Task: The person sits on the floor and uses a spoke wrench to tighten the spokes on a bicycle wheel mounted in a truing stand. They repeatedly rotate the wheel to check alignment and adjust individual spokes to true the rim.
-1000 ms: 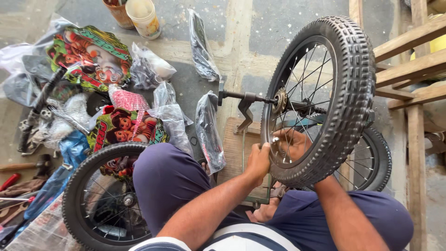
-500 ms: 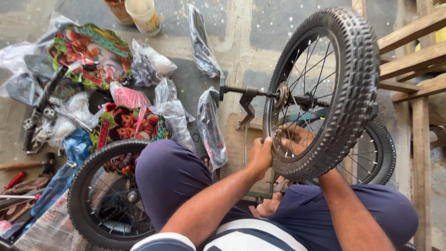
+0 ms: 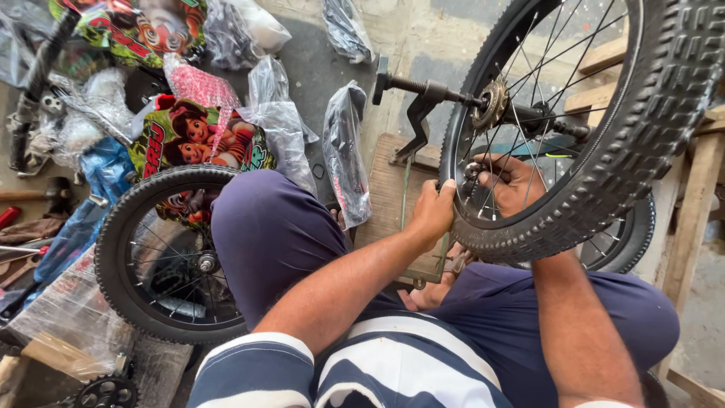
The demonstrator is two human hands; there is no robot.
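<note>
I sit with a small bicycle wheel (image 3: 604, 151) held upright over my lap; it has a knobby black tyre, thin spokes and an axle with a sprocket (image 3: 492, 103) sticking out to the left. My left hand (image 3: 434, 211) grips the rim and tyre at the wheel's lower left edge. My right hand (image 3: 510, 181) reaches in among the spokes from the far side, fingers closed on a small part at the rim that I cannot make out.
A second small wheel (image 3: 162, 257) lies on the floor by my left knee. Plastic-wrapped bike parts (image 3: 346, 155), colourful printed panels (image 3: 196, 132) and tools (image 3: 30, 196) litter the left. A wooden board (image 3: 393, 196) lies ahead; wooden framing (image 3: 691, 211) stands right.
The view has shifted closer and lower over the wheel. Both hands stay at the lower rim, the right one working slightly among the spokes.
</note>
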